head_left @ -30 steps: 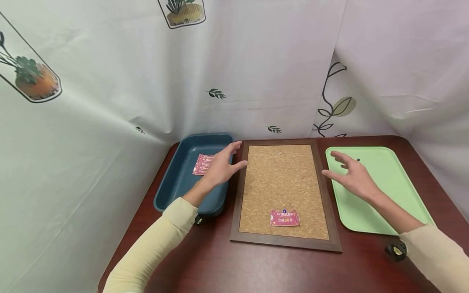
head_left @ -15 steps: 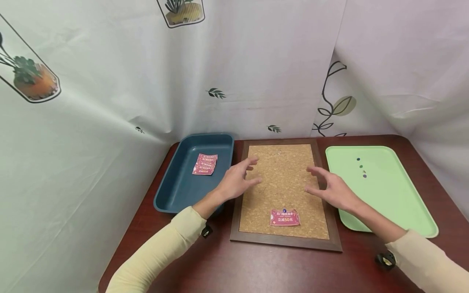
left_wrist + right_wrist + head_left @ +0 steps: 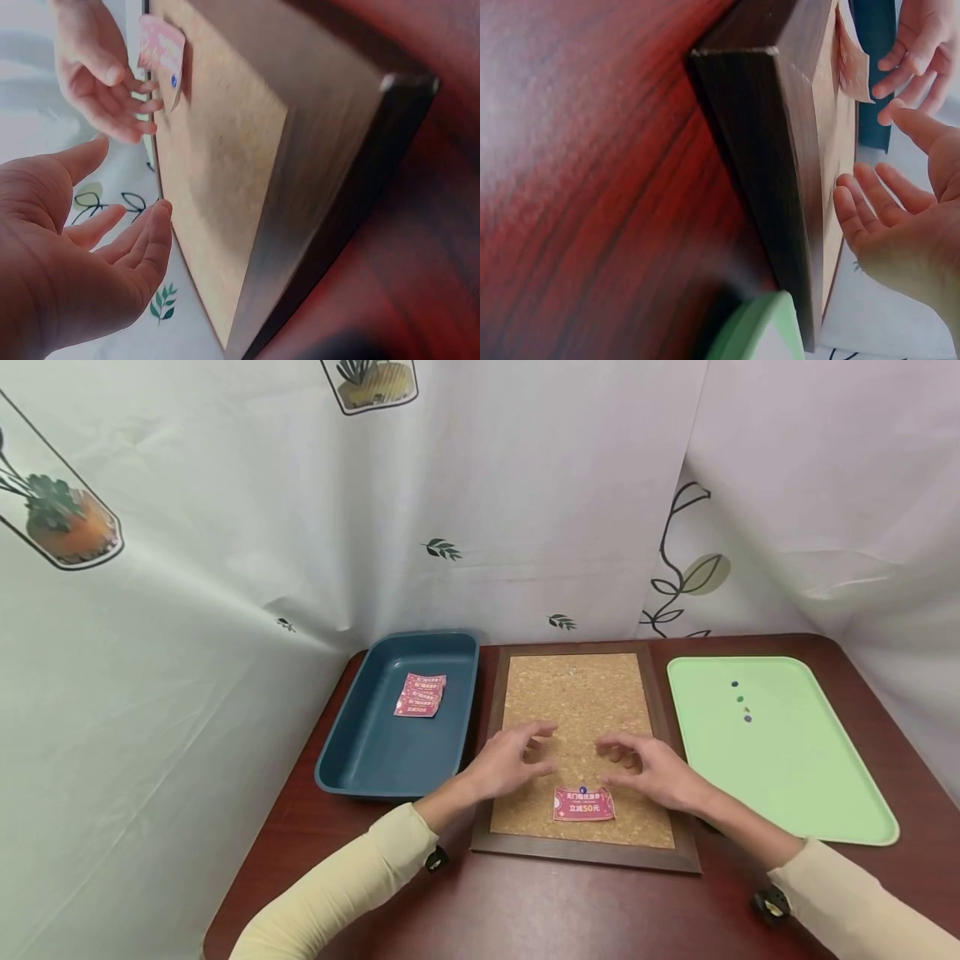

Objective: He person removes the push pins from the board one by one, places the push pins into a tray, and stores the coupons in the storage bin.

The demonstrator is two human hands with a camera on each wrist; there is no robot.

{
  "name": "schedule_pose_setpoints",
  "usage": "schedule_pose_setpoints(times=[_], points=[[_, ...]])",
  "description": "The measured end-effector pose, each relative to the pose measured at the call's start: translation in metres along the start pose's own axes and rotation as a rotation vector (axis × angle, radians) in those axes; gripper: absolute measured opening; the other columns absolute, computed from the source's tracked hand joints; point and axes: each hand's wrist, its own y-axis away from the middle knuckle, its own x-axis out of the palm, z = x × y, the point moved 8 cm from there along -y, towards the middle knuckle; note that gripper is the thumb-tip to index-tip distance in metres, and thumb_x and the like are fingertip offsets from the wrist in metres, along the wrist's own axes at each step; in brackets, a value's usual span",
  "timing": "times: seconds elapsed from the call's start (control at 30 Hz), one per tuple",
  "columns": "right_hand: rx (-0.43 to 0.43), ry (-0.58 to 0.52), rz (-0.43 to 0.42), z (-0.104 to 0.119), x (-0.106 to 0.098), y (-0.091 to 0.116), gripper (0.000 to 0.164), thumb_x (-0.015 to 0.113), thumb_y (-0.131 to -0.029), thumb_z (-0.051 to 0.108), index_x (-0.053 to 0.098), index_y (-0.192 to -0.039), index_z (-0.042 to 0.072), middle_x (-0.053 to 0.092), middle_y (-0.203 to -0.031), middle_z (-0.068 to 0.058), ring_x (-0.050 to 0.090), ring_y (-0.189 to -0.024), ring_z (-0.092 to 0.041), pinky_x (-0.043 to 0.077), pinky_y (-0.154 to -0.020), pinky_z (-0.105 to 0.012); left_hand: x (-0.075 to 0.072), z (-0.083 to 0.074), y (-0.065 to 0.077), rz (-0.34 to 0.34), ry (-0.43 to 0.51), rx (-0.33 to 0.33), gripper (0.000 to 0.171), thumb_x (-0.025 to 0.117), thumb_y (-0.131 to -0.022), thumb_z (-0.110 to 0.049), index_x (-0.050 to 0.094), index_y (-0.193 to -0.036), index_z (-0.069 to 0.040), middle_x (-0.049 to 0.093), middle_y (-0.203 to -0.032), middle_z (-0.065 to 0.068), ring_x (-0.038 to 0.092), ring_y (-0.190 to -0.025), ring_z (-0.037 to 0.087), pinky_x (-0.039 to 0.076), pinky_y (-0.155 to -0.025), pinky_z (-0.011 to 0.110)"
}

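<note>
A wood-framed cork board [image 3: 573, 710] lies on the table, with a pink coupon [image 3: 583, 807] near its front edge and a blue pushpin [image 3: 582, 791] at the coupon's top. Over the board's left side hovers my left hand [image 3: 510, 764], fingers loosely bent and holding nothing. Facing it from the right is my right hand [image 3: 652, 770], also holding nothing, its thumb close to the coupon's upper right corner. In the left wrist view the coupon [image 3: 163, 49] curls up from the cork around its pin.
To the left, a blue tray [image 3: 360, 752] holds several overlapping pink coupons [image 3: 420, 696]. At right lies a light green tray [image 3: 795, 768] with several small pushpins [image 3: 740, 699]. A clear pin [image 3: 572, 671] appears near the board's far edge. Patterned fabric hangs behind.
Both hands have come inward and toward the front of the board, the left from beside the blue tray, the right from over the green tray. The pinned coupon stays put.
</note>
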Motion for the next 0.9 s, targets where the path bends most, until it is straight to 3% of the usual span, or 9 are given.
schedule_pose_setpoints(times=[0.17, 0.4, 0.63, 0.9], points=[[-0.016, -0.003, 0.018, 0.002, 0.007, 0.001, 0.041, 0.080, -0.084, 0.015, 0.067, -0.120, 0.004, 0.070, -0.107, -0.005, 0.062, -0.091, -0.021, 0.052, -0.077, -0.032, 0.015, -0.003, 0.002, 0.051, 0.033, 0.023, 0.055, 0.075, -0.090, -0.024, 0.055, -0.139, -0.012, 0.065, -0.129, 0.004, 0.066, -0.108, 0.014, 0.052, -0.088, 0.026], [-0.068, -0.019, 0.050, 0.008, 0.019, -0.001, 0.027, 0.080, -0.083, 0.012, 0.072, -0.109, 0.006, 0.070, -0.096, -0.002, 0.059, -0.079, -0.013, 0.050, -0.068, -0.027, 0.030, -0.007, 0.003, 0.105, 0.074, 0.080, 0.036, 0.077, -0.088, -0.018, 0.066, -0.120, -0.007, 0.070, -0.112, 0.002, 0.067, -0.092, 0.003, 0.051, -0.080, 0.016], [-0.099, 0.029, 0.077, 0.012, 0.029, -0.003, 0.023, 0.080, -0.083, 0.011, 0.073, -0.105, 0.008, 0.071, -0.093, 0.000, 0.059, -0.077, -0.015, 0.049, -0.067, -0.027, 0.036, -0.008, 0.006, 0.123, 0.062, 0.100, 0.028, 0.079, -0.085, -0.014, 0.069, -0.110, -0.008, 0.072, -0.098, -0.002, 0.062, -0.081, -0.004, 0.051, -0.073, 0.014], [-0.086, 0.073, 0.069, 0.013, 0.036, -0.005, 0.017, 0.080, -0.082, 0.007, 0.074, -0.097, 0.013, 0.069, -0.091, 0.004, 0.058, -0.079, -0.012, 0.048, -0.068, -0.026, 0.039, -0.005, 0.007, 0.127, 0.048, 0.068, 0.024, 0.079, -0.085, -0.015, 0.069, -0.107, -0.010, 0.069, -0.090, -0.009, 0.061, -0.077, -0.006, 0.050, -0.071, 0.013]])
